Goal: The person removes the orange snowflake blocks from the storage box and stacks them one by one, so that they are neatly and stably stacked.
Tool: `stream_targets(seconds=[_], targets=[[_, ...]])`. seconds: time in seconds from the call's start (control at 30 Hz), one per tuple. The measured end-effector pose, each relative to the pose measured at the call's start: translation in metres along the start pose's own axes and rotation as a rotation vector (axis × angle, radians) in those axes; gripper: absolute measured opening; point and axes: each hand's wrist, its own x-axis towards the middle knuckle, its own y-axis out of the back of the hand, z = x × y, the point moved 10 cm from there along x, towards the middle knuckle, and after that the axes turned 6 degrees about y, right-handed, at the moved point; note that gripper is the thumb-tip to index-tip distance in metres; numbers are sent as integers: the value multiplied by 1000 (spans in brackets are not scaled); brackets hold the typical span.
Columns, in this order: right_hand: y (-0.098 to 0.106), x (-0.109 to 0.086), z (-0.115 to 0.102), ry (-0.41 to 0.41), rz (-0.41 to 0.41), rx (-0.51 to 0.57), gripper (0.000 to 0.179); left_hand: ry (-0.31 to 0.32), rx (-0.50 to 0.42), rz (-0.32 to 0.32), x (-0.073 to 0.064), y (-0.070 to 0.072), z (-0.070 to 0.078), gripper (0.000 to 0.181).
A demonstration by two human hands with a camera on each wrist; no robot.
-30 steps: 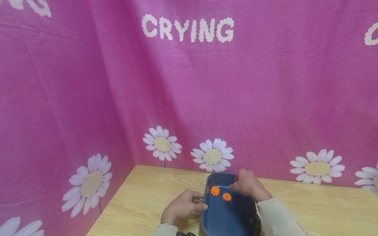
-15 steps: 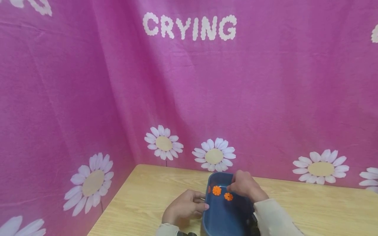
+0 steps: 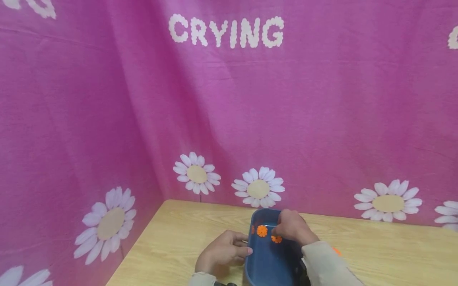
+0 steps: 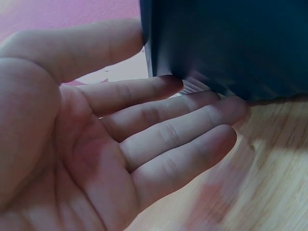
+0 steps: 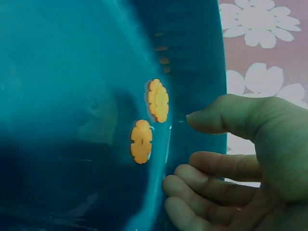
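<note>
A deep blue plastic tub (image 3: 268, 262) stands on the table. Inside it lie orange flower-shaped discs: a pair that seems to overlap (image 5: 158, 100) near the far wall, and a single disc (image 5: 141, 142) beside them. My right hand (image 3: 293, 226) reaches over the tub's far right corner, fingers loosely bent, thumb apart from them. Nothing sits between its fingers, and they hover close to the single disc. Outside the left wall, my left hand (image 3: 225, 249) has its fingers extended, thumb and fingertips (image 4: 226, 139) at or against the tub's side and lower edge.
The wooden table (image 3: 193, 222) meets a pink cloth backdrop (image 3: 315, 119) printed with daisies and letters. On the tabletop, an orange piece (image 3: 337, 251) shows partly behind the right sleeve (image 3: 327, 264). The tub's near end runs out of the head view.
My right hand has shifted left and slightly nearer, toward the single disc, now partly covering it. An orange piece has come into sight beside the right sleeve. My left hand stays put.
</note>
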Motion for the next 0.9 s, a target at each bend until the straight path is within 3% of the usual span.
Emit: stream_targets(seconds=[0.43,0.9], targets=[[-13,8,4,-21,-40,-36,23,-20,2,-5,0,1,2,38],[-21,13,18,-108,-46,-73,27,-10,-13,-7,0,0,0,37]])
